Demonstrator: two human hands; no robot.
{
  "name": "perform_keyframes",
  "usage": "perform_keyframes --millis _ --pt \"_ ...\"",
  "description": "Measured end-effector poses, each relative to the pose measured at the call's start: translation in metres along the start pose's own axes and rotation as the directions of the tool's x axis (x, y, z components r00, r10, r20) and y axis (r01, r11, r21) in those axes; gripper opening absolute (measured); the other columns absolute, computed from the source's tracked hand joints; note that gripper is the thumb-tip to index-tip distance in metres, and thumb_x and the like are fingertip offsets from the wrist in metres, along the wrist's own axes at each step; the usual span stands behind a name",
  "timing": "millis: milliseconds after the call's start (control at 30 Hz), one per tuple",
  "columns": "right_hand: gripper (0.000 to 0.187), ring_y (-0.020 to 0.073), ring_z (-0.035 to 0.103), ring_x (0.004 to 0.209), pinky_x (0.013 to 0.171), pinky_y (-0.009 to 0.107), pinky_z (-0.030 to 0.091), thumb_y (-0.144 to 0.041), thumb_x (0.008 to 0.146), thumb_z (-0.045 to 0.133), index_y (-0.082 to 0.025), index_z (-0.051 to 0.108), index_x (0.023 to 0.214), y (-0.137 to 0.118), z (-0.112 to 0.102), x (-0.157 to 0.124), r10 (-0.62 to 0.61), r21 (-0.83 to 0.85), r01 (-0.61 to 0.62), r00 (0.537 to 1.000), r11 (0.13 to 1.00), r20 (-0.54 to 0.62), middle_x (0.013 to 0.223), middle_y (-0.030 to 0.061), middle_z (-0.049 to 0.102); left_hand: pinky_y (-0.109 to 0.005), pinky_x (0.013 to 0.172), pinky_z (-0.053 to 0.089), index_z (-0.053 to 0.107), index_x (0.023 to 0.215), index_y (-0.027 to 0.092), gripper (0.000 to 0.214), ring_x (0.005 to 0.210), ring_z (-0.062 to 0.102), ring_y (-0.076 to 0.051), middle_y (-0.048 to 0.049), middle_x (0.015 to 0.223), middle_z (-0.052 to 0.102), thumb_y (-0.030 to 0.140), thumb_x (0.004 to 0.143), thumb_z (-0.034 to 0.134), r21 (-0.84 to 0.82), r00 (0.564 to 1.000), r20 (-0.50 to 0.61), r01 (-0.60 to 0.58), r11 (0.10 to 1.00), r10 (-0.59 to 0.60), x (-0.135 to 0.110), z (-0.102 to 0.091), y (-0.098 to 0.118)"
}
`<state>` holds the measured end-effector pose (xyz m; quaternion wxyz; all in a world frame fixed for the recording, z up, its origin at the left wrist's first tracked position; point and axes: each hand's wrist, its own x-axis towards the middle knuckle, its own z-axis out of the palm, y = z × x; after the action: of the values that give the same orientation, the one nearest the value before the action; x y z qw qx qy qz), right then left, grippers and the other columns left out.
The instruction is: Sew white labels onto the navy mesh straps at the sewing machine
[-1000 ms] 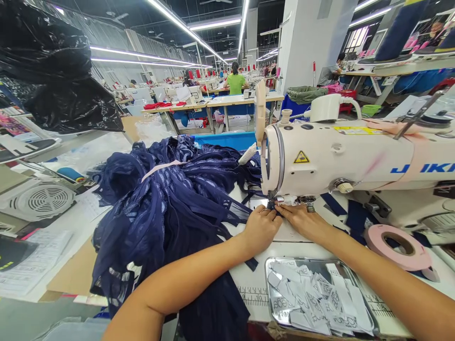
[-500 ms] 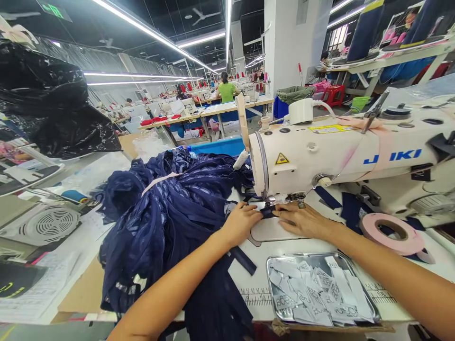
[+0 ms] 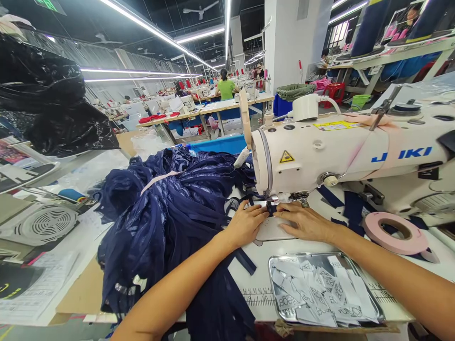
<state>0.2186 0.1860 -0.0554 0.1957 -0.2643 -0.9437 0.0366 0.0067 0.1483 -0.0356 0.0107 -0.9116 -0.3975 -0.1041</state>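
Under the sewing machine head [image 3: 305, 156], your left hand [image 3: 246, 223] and right hand [image 3: 305, 223] meet at the needle, fingers flat and close together, pressing a narrow navy strap piece [image 3: 271, 208] onto the pale plate between them. Neither hand pinches; both hold the fabric down. To the left of your left hand lies the heap of navy lace garments [image 3: 167, 222], its tail trailing beneath your wrist. Near your right forearm sits the metal tray of printed labels [image 3: 320, 289], and beyond it a pink tape roll [image 3: 394, 232] on the worktop [image 3: 256, 279]. It looks like you are mid-seam; the next move would call for steady, even feeding with fingertips clear of the needle.
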Motion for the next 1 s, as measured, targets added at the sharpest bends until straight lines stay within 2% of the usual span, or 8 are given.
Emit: perform_keyframes --millis 300,467,700,1000 --pt "0.031 0.0213 0.059 0.091 0.075 0.036 0.052 -0.026 0.081 0.046 -0.017 0.059 0.109 -0.001 -0.002 0.000 0.007 -0.001 -0.007 1.000 1.000 0.021 0.107 0.0108 0.058 -0.048 0.096 0.030 0.050 0.116 0.014 0.035 0.113 0.047 -0.021 -0.0101 0.123 0.053 0.008 0.082 0.040 0.106 1.000 0.010 0.005 0.994 -0.007 -0.003 0.001 0.004" --pt "0.031 0.0232 0.058 0.095 0.073 0.038 0.052 -0.026 0.081 0.046 -0.018 0.060 0.108 -0.002 0.000 -0.001 -0.008 -0.076 0.005 0.999 0.997 -0.033 0.114 0.0117 0.057 -0.048 0.096 0.032 0.049 0.117 0.013 0.035 0.115 0.046 -0.023 -0.0103 0.126 0.050 0.011 0.083 0.041 0.165 0.999 0.029 0.032 0.986 -0.037 -0.002 0.005 0.010" --pt "0.030 0.0223 0.058 0.092 0.069 0.035 0.053 -0.026 0.084 0.043 -0.017 0.060 0.106 -0.003 0.001 0.000 -0.077 -0.178 0.067 0.996 0.982 -0.048 0.110 0.0118 0.059 -0.051 0.099 0.029 0.046 0.121 0.012 0.040 0.120 0.041 -0.024 -0.0120 0.128 0.047 0.014 0.081 0.042 0.260 0.994 0.023 0.095 0.961 -0.105 -0.004 0.010 0.021" --pt "0.035 0.0259 0.059 0.092 0.063 0.036 0.054 -0.029 0.083 0.045 -0.014 0.058 0.112 -0.002 0.005 0.001 -0.030 -0.264 0.021 0.999 0.964 -0.027 0.113 0.0139 0.059 -0.053 0.100 0.027 0.043 0.124 0.012 0.045 0.122 0.037 -0.024 -0.0113 0.131 0.045 0.014 0.078 0.042 0.242 0.985 0.054 0.146 0.959 -0.163 0.001 0.011 0.017"
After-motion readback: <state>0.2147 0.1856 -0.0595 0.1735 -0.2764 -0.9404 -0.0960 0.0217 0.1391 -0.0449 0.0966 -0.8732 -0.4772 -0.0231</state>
